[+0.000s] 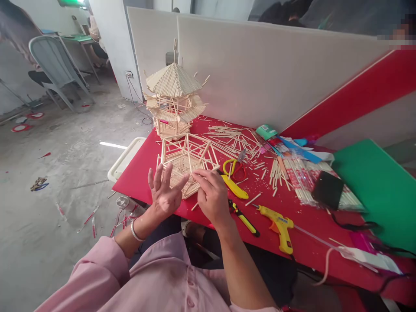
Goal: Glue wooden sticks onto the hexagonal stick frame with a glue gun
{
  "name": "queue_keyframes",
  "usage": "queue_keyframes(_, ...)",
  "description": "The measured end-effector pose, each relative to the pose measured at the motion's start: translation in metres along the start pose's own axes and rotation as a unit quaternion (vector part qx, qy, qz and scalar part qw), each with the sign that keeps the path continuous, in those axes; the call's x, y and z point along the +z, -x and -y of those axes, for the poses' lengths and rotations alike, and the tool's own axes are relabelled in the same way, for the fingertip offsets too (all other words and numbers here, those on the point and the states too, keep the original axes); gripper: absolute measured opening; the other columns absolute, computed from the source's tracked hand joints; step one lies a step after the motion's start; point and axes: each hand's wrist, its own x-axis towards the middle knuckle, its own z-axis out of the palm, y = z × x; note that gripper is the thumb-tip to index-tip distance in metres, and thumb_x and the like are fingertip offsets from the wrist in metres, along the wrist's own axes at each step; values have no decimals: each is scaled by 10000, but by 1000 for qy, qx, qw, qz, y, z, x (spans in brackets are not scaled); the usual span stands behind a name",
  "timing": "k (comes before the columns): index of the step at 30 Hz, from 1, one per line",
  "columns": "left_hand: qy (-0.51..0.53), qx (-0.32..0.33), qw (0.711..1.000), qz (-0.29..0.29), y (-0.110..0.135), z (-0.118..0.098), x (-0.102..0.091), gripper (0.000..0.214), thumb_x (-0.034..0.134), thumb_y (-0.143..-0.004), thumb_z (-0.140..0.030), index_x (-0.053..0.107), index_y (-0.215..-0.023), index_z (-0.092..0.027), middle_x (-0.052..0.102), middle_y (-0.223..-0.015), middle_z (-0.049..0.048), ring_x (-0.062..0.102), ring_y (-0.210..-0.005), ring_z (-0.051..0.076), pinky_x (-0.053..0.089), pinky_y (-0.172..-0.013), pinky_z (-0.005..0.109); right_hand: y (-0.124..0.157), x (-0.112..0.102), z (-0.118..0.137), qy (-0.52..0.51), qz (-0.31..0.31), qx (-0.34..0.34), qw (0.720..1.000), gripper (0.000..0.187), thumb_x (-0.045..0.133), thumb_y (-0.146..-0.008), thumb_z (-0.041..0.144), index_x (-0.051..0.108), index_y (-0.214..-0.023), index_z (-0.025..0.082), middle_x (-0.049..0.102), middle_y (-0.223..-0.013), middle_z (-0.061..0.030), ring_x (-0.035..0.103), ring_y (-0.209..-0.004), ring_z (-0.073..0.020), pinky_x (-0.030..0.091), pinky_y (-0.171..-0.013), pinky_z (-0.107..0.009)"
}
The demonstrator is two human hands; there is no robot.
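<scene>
A hexagonal frame of thin wooden sticks (186, 158) lies on the red table (143, 173) near its front corner. My left hand (162, 190) is raised beside the frame with its fingers spread apart, holding nothing. My right hand (211, 195) hovers at the frame's near edge with thumb and forefinger pinched together; what they hold is too small to make out. Behind the frame stands a stick-built pagoda model (173, 102) with a tiered roof.
Loose sticks (234, 141), yellow scissors (232, 167), yellow cutters (235, 187), a yellow-black utility knife (243, 219) and a yellow glue gun (279, 225) lie right of the frame. Bundled stick packets (302, 175) and a green board (373, 186) lie further right. White panels (260, 69) stand behind.
</scene>
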Motion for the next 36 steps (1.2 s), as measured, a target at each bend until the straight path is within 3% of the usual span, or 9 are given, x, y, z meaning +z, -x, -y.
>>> queue_keyframes(7,0,-69,998,-7,12,-13,9,525,583,-864,-149,641,-1332,-380,55,-1707,-14,91,-1571,310,71,-1263,549,2,2,-2,-5,-3,6,1000,494,406,-872,-3,683,-1201,240,716,-1109,-77,657,-1075,-218,541,-960,-435)
queue_keyframes(11,2,-105,994,4,15,-19,10,548,610,-846,-142,640,-1325,-406,100,-1700,-38,120,-1564,337,104,-1259,577,3,3,-2,-13,-8,2,1000,494,419,-864,-8,687,-1194,245,719,-1102,-76,664,-1060,-221,544,-947,-430)
queue_keyframes(16,-1,-100,995,20,15,-23,7,598,610,-835,-149,585,-1388,-377,149,-1694,4,177,-1553,331,152,-1241,607,3,3,-3,-6,-12,0,1000,504,422,-860,-7,683,-1201,256,718,-1103,-71,662,-1047,-226,542,-941,-437)
queue_keyframes(22,-1,-92,995,32,14,-25,3,555,584,-853,-134,601,-1374,-324,392,-1607,44,192,-1553,305,114,-1253,589,4,4,-3,0,-8,-6,1000,477,421,-864,-19,677,-1177,235,715,-1100,-74,659,-1045,-220,536,-944,-423)
queue_keyframes(31,-10,-87,996,32,13,-24,4,596,588,-852,-116,570,-1401,-347,418,-1590,38,225,-1545,290,107,-1258,578,4,3,-2,-1,-9,5,1000,485,421,-855,-14,694,-1168,236,720,-1105,-72,662,-1054,-220,538,-947,-422)
queue_keyframes(36,-22,-76,996,38,12,-22,3,649,594,-844,-105,526,-1444,-342,334,-1630,38,226,-1543,309,131,-1247,616,1,3,0,-8,-6,10,1000,487,410,-875,8,689,-1201,240,719,-1099,-72,653,-1065,-218,539,-954,-424)
